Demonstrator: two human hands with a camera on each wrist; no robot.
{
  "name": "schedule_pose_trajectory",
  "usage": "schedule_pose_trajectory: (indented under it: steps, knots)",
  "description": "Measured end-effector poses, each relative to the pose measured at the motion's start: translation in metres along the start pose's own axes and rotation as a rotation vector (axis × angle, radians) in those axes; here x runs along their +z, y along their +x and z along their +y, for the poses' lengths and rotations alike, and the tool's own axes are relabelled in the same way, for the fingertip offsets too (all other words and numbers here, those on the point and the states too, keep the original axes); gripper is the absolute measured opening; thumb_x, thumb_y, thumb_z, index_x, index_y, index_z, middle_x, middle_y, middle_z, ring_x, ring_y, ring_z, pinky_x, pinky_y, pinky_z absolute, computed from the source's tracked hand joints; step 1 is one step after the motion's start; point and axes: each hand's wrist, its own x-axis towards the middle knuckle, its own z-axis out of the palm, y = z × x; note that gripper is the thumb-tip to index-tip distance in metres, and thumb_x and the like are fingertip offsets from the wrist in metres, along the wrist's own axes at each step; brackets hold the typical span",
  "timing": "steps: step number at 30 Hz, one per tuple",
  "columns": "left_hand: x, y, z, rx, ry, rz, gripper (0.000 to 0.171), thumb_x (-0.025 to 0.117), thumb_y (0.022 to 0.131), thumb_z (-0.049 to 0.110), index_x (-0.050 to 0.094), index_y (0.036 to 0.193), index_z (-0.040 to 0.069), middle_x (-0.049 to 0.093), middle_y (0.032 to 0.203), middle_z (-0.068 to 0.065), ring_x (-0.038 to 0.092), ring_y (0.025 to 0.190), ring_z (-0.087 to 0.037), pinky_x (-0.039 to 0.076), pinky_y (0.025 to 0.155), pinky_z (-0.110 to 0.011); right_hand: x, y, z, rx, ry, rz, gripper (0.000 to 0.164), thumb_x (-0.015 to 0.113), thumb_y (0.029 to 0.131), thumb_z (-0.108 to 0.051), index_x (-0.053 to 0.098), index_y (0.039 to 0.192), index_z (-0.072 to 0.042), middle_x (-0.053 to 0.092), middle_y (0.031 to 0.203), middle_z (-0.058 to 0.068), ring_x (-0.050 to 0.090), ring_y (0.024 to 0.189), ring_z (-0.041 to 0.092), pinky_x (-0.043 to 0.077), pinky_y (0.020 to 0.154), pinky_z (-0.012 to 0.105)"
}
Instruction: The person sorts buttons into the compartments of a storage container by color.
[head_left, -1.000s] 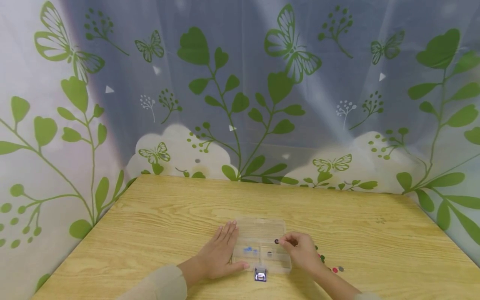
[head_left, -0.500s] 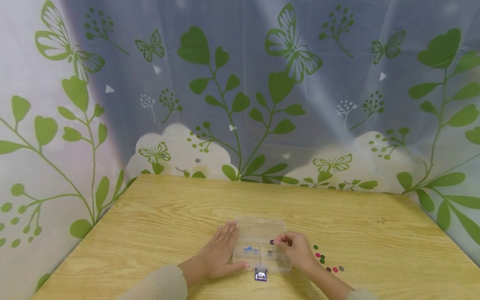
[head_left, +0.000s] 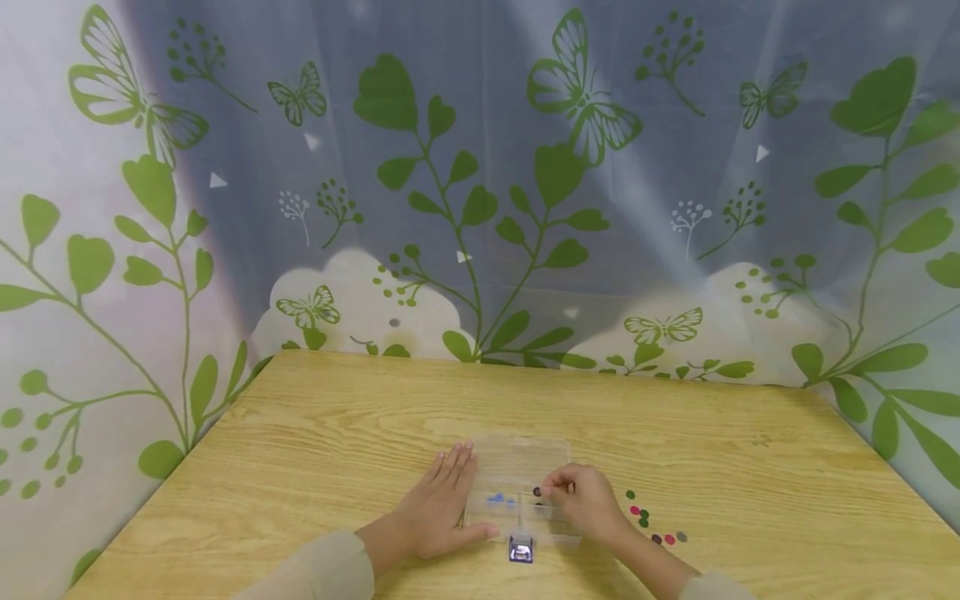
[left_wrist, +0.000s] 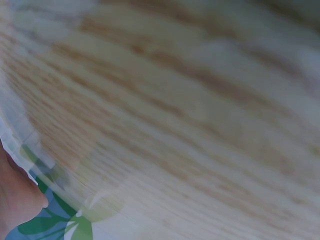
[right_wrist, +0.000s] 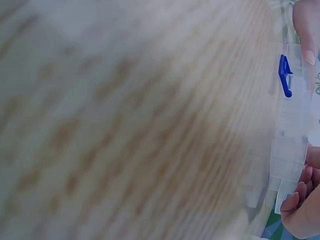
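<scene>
A clear plastic compartment box (head_left: 551, 454) stands open on the table with its lid back; the right wrist view shows its front wall (right_wrist: 292, 120) and blue latch (right_wrist: 284, 75). My left hand (head_left: 438, 512) lies along its left side, fingers straight and thumb at the front edge. My right hand (head_left: 588, 504) pinches a small dark round button (head_left: 536, 492) between thumb and fingertips, over the box's right half. Below it, another dark button (head_left: 539, 505) sits in a right compartment. Several blue pieces (head_left: 497, 498) lie in the left compartment.
Right of the box, several loose round buttons in green (head_left: 643, 522), pink (head_left: 670, 540), dark (head_left: 657, 539) and grey (head_left: 682, 537) are scattered on the wooden table (head_left: 360, 408). A curtain (head_left: 480, 208) printed with leaves and butterflies hangs behind and at the sides.
My right hand has moved left and slightly down with the dark button, from the box's right edge to near its middle divider. My left hand has stayed in place.
</scene>
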Motion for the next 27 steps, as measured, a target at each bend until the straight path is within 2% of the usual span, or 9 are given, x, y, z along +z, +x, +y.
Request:
schedule_pose_trajectory:
  steps: [6, 12, 27]
  knots:
    - [0.0001, -0.0003, -0.0002, 0.001, 0.001, -0.003, 0.092, 0.035, 0.089, 0.064, 0.017, 0.145, -0.006, 0.009, 0.153, -0.024, 0.01, 0.143, -0.035, 0.013, 0.118, -0.046, 0.0022, 0.0005, 0.0024, -0.024, -0.031, 0.0, 0.006, 0.069, 0.079, -0.005, 0.069, 0.073, -0.006, 0.051, 0.06, -0.002, 0.038, 0.055, 0.006, 0.032, 0.047, 0.017]
    - [-0.0013, -0.0007, -0.0003, 0.003, -0.011, 0.0, 0.092, 0.035, 0.089, 0.064, 0.017, 0.145, -0.007, 0.01, 0.153, -0.024, 0.01, 0.143, -0.035, 0.013, 0.118, -0.047, 0.0038, -0.0005, 0.0013, -0.009, -0.05, 0.007, 0.007, 0.071, 0.078, -0.009, 0.069, 0.074, -0.004, 0.051, 0.062, -0.003, 0.039, 0.057, 0.007, 0.032, 0.048, 0.017]
    - [-0.0018, -0.0011, 0.0003, 0.003, -0.009, 0.005, 0.092, 0.035, 0.089, 0.064, 0.018, 0.145, -0.007, 0.01, 0.153, -0.024, 0.01, 0.143, -0.035, 0.014, 0.118, -0.047, -0.0019, -0.002, -0.0002, 0.028, 0.028, -0.006, 0.006, 0.071, 0.079, -0.009, 0.07, 0.075, -0.004, 0.05, 0.062, -0.002, 0.039, 0.058, 0.007, 0.032, 0.05, 0.017]
